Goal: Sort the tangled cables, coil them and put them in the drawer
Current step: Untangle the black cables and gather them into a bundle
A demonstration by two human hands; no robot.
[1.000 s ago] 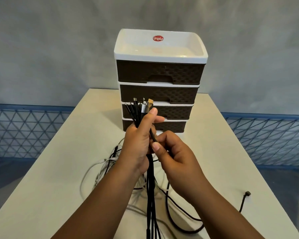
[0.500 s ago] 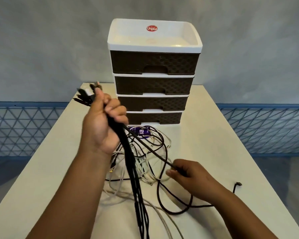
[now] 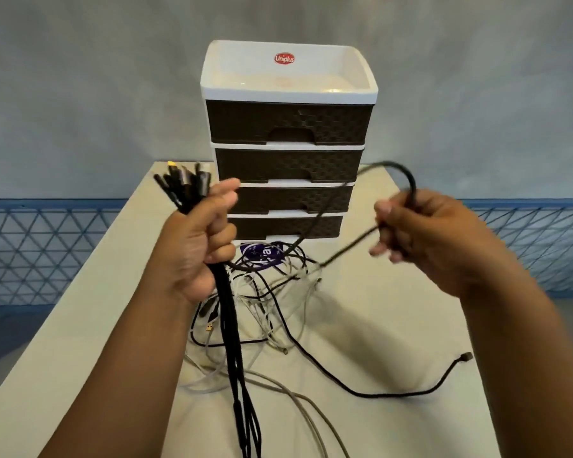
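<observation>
A cream table [image 3: 394, 325] stands against a grey wall, with blue lattice railing behind it on both sides; at its far end sits a four-drawer unit [image 3: 288, 153] with a white top tray and dark woven fronts, all four drawers closed. The tangled cables [image 3: 272, 292] lie in a loose heap on the table directly in front of the drawer unit, white and black strands crossing over one another, with a purple label [image 3: 262, 256] lying among them close to the bottom drawer. The left hand [image 3: 199, 239], raised in front of the unit's left edge, is closed in a fist around a bundle of black cables [image 3: 234, 342]; their connector ends [image 3: 182, 183] fan out above the fist, and the strands hang straight down from it to the near table edge. The right hand [image 3: 420, 236], raised in front of the unit's right edge, has its fingers curled around a single black cable [image 3: 404, 175], which arcs up above the hand and runs back toward the heap in front of the unit; the hand is motion-blurred, so the exact finger contact cannot be told. Another black cable [image 3: 377, 395] trails from the heap across the table to the right of the unit, ending in a small plug [image 3: 466, 357] lying free on the surface.
</observation>
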